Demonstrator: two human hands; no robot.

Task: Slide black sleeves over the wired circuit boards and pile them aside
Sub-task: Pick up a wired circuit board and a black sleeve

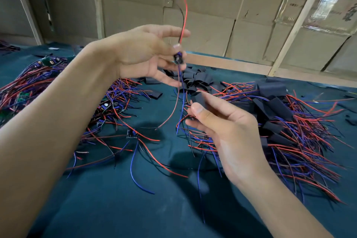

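Note:
My left hand (146, 54) is raised above the table and pinches a small wired circuit board (178, 58) between thumb and fingers. Its red and black wires rise upward; blue and red wires hang down below it. My right hand (218, 121) is lower and to the right, holding a black sleeve (199, 98) between thumb and fingers, just beside the hanging wires. A heap of loose black sleeves (195, 79) lies behind the hands.
Bare wired boards (114, 106) lie in a tangle at the left, with more further left (29, 83). Sleeved boards are piled at the right (280, 114). The table has a dark green cloth (119, 203). Cardboard walls and wooden battens stand behind.

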